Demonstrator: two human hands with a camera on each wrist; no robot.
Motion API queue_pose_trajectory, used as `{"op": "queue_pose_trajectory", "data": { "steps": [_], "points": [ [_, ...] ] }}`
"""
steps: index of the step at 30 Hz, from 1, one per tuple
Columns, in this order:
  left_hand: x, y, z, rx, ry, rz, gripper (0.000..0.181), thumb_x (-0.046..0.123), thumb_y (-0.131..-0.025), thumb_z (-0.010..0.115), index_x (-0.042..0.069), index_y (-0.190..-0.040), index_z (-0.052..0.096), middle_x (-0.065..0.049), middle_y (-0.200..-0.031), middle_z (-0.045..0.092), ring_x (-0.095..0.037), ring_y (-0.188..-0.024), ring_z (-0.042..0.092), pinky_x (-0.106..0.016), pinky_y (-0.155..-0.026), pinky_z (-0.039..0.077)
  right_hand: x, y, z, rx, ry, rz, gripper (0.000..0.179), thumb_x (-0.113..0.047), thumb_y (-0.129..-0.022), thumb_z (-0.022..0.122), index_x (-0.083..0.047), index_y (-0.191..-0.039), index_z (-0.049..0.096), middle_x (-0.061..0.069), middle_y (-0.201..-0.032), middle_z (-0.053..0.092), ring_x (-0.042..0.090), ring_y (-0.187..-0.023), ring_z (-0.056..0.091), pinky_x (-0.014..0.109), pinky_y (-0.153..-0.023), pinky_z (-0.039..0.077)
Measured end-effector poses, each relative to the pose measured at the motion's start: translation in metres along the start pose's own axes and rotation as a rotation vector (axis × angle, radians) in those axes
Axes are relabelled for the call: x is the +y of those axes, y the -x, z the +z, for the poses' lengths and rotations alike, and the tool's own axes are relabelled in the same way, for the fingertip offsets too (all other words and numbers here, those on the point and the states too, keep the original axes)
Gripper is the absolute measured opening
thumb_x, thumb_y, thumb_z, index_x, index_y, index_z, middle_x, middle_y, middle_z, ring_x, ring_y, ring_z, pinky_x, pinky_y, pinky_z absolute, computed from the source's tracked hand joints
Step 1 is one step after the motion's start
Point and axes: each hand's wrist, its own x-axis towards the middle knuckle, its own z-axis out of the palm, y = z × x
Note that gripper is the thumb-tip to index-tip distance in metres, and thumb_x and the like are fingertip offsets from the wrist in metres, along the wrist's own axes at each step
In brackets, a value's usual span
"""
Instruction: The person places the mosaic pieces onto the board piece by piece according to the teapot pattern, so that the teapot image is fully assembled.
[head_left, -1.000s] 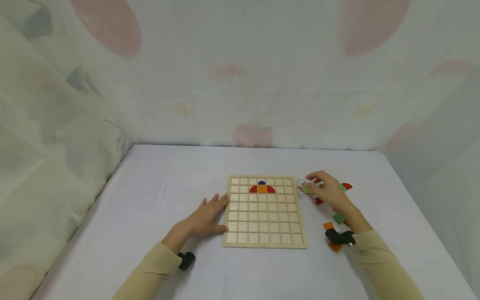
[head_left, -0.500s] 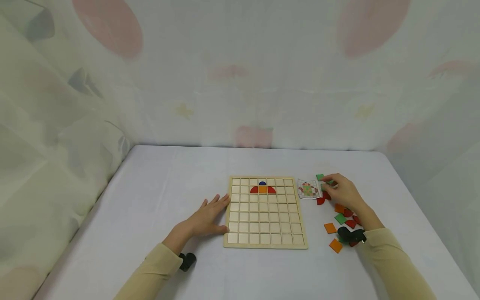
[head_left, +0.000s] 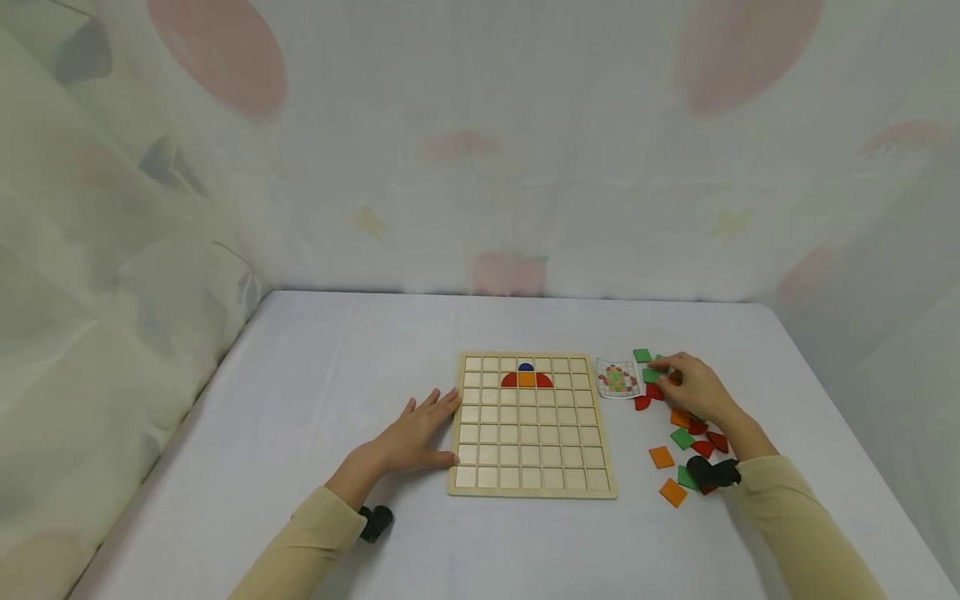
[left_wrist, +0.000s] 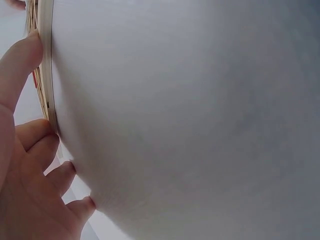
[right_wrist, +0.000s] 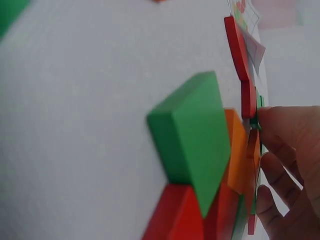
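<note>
In the head view, my left hand (head_left: 416, 433) lies with its fingers spread, thumb and fingertips at the left edge of the wooden grid board (head_left: 540, 493). The left wrist view shows the fingertips against the board's side. On the board sit a blue half-round piece (head_left: 526, 367), an orange square (head_left: 527, 379) and two red quarter-round pieces (head_left: 509, 381). My right hand (head_left: 697, 387) reaches into the loose tiles right of the board. Its thumb and index finger bend around a green square tile (head_left: 650, 376); I cannot tell if they pinch it. The right wrist view shows the thumb touching green.
A small pattern card (head_left: 619, 380) lies between board and tiles. Loose tiles spread toward me: orange squares (head_left: 672, 492), a green square (head_left: 682, 438) and red rounded pieces (head_left: 717, 442). Another green tile (head_left: 642, 355) lies beyond the card's right side. A fabric wall (head_left: 480, 167) stands behind the table.
My right hand has moved off the pattern card, rightward to the green tiles, uncovering the card and several loose tiles. The left hand stays at the board's edge.
</note>
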Motion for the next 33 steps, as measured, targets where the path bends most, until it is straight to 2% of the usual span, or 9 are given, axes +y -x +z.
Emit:
{"op": "queue_pose_trajectory", "data": {
  "steps": [8, 14, 26, 33],
  "points": [
    [-0.0003, 0.0003, 0.0009, -0.008, -0.004, -0.017, 0.088, 0.036, -0.078, 0.072, 0.008, -0.147, 0.024, -0.006, -0.153, 0.019, -0.032, -0.141, 0.012, -0.06, -0.109, 0.008, 0.0019, -0.0003, -0.0004, -0.024, 0.035, -0.041, 0.032, -0.002, -0.082, 0.061, -0.001, -0.114, 0.063, 0.017, -0.102, 0.057, 0.023, -0.079, 0.047, 0.036, -0.07, 0.045],
    [-0.0004, 0.0006, 0.0014, -0.007, -0.003, -0.017, 0.089, 0.036, -0.078, 0.072, 0.009, -0.147, 0.023, -0.005, -0.154, 0.018, -0.032, -0.141, 0.012, -0.06, -0.109, 0.008, 0.0026, -0.0022, 0.0025, -0.008, 0.054, -0.063, 0.029, -0.006, -0.081, 0.064, -0.001, -0.109, 0.064, 0.016, -0.099, 0.057, 0.022, -0.077, 0.047, 0.034, -0.067, 0.044],
    [0.0009, -0.0001, 0.0001, -0.007, -0.001, -0.009, 0.089, 0.037, -0.078, 0.072, 0.008, -0.147, 0.023, -0.006, -0.153, 0.018, -0.033, -0.141, 0.012, -0.06, -0.109, 0.008, 0.0022, -0.0049, 0.0013, -0.033, 0.078, -0.019, 0.029, -0.012, -0.084, 0.062, 0.0, -0.11, 0.063, 0.017, -0.101, 0.057, 0.026, -0.083, 0.051, 0.044, -0.075, 0.049],
    [0.0021, 0.0001, -0.0021, -0.003, 0.005, -0.003, 0.087, 0.035, -0.078, 0.072, 0.007, -0.146, 0.024, -0.008, -0.153, 0.019, -0.034, -0.14, 0.013, -0.061, -0.108, 0.009, -0.0058, -0.0033, -0.0025, -0.011, 0.055, -0.002, 0.029, -0.011, -0.084, 0.063, 0.0, -0.11, 0.062, 0.016, -0.1, 0.057, 0.024, -0.08, 0.05, 0.039, -0.071, 0.049]
  ]
}}
